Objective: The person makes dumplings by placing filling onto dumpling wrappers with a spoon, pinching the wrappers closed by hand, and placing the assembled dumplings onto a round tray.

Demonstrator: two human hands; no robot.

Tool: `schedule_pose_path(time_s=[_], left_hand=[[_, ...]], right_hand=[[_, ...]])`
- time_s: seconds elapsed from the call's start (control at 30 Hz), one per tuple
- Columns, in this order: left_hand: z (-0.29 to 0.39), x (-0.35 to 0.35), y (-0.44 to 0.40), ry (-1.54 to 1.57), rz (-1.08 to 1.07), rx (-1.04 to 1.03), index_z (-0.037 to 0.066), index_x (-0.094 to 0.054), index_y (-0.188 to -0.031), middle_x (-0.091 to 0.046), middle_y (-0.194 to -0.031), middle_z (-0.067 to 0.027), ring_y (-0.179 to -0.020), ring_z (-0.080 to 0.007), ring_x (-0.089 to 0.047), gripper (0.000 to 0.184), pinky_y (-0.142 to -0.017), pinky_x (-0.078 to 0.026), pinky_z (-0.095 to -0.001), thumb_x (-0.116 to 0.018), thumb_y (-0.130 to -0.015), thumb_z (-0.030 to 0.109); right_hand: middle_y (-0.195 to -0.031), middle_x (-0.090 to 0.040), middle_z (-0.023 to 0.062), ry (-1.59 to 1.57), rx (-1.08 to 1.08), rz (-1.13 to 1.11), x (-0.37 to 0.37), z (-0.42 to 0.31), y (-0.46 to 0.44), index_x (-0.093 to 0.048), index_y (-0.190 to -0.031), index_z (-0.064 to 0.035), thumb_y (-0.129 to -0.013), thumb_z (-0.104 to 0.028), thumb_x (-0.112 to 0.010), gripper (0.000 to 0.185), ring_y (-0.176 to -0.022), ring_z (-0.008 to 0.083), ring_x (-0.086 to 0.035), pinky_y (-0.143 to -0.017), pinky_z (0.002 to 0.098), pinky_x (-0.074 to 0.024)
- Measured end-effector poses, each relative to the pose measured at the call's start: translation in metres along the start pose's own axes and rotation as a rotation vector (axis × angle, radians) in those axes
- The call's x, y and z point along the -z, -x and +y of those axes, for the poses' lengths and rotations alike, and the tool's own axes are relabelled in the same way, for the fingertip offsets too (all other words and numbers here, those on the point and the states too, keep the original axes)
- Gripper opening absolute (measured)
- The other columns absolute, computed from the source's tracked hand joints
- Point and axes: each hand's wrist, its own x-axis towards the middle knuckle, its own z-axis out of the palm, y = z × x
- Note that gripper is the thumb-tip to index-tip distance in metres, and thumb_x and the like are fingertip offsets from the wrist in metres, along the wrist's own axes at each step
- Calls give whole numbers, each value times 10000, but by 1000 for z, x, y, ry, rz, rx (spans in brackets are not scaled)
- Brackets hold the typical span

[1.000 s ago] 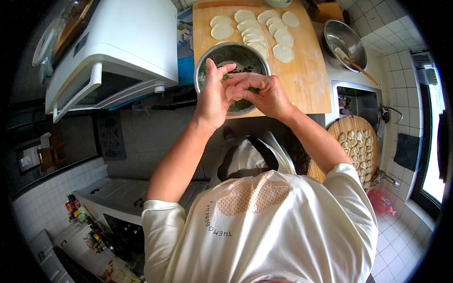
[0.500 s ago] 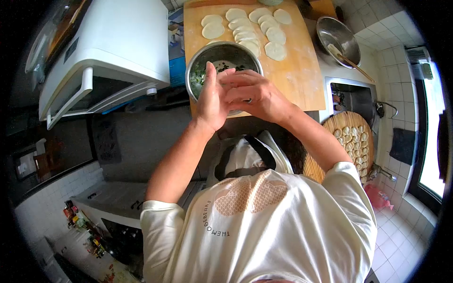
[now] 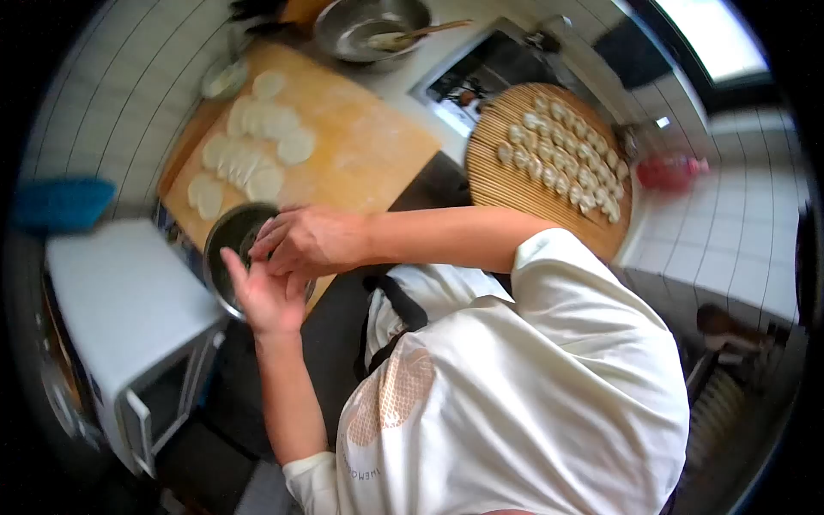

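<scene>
My left hand (image 3: 268,296) is palm up over the near side of a metal bowl (image 3: 221,287), its thumb stretched out. Over its fingers lies my right hand (image 3: 313,242), with the fingers bent and touching the left hand. Whatever lies between the hands is hidden, and the picture is slightly blurred. The bowl, at the corner of a wooden board (image 3: 360,150), holds something dark green, mostly covered by the hands. Round dough wrappers (image 3: 296,146) lie in overlapping rows on the board beyond the bowl.
A round slatted tray (image 3: 489,129) carries several rows of dumplings (image 3: 562,159) at the right. Behind the board stand a metal basin (image 3: 339,34) with a wooden-handled tool and a sink (image 3: 481,69). A white appliance (image 3: 129,292) is at the left, a pink bag (image 3: 669,172) at the far right.
The view has swung to the right, so the board, bowl and hands appear farther left and the dumpling tray nearer the middle. The hands remain together over the bowl.
</scene>
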Motion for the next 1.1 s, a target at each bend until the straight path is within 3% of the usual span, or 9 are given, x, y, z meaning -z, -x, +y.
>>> schedule_pose_path(time_s=[0.1,0.17,0.33,0.43,0.5,0.6,0.7,0.83,1.1], left_hand=[[-1,-34,1,-59,-7,39,-8,-372,-1251,-476,-1190,-129,-1070,-234,-469,707,-849,-407,-304,-329,-858,578],[-5,-28,-16,-33,-182,111,1,-353,-1238,-457,-1183,-121,-1074,-236,-451,723,-903,-380,-324,-365,-835,601],[-50,-91,-29,-180,-205,259,25,-336,-1240,-463,-1132,-155,-1015,-237,-466,692,-880,-388,-305,-380,-838,587],[-69,-102,-40,-218,-264,352,34,-345,-1255,-452,-1155,-203,-1058,-278,-452,652,-938,-358,-340,-349,-864,556],[-71,-113,-36,-410,-267,298,38,-338,-1269,-443,-1182,-204,-1100,-276,-431,652,-964,-324,-356,-331,-870,553],[-65,-110,-37,-458,-320,293,23,-343,-1272,-454,-1180,-202,-1101,-271,-436,632,-972,-310,-358,-320,-885,522],[-60,-103,-40,-461,-351,274,6,-362,-1257,-484,-1142,-192,-1081,-261,-453,592,-964,-322,-353,-321,-901,477],[-63,-102,-45,-444,-357,262,7,-387,-1234,-509,-1113,-169,-1052,-240,-476,540,-948,-348,-349,-325,-911,436],[-67,-111,-32,-448,-306,258,1,-424,-1192,-531,-1063,-159,-1012,-234,-495,501,-946,-351,-347,-332,-923,413]], right_hand=[[-994,-610,100,-48,-149,122,21,-10,18,-659,-758,-50,-660,-180,-683,164,-944,259,-564,-823,355,-426],[-981,-616,104,-106,-260,205,32,-11,38,-665,-781,-53,-673,-182,-688,170,-931,262,-569,-804,355,-437],[-872,-645,106,-159,-448,502,71,-31,98,-666,-844,-16,-728,-104,-668,145,-829,218,-608,-704,301,-489],[-887,-659,71,-383,-755,799,99,-39,161,-661,-877,2,-767,-120,-652,164,-804,116,-605,-736,240,-482],[-893,-653,78,-241,-1019,954,136,-64,211,-670,-900,-40,-808,-151,-610,156,-819,124,-606,-721,245,-497],[-840,-637,59,-181,-1105,1597,159,-78,334,-645,-954,-50,-809,-148,-617,178,-729,126,-602,-618,236,-512],[-840,-635,34,108,-1165,1912,171,-100,430,-646,-940,-25,-801,-143,-633,183,-720,107,-589,-591,224,-486],[-810,-652,36,351,-1388,1957,160,-90,498,-667,-902,-31,-775,-157,-656,179,-698,114,-599,-594,243,-476],[-712,-659,50,782,-1653,1608,169,-77,482,-689,-842,-75,-737,-260,-674,213,-634,143,-617,-607,273,-474]])
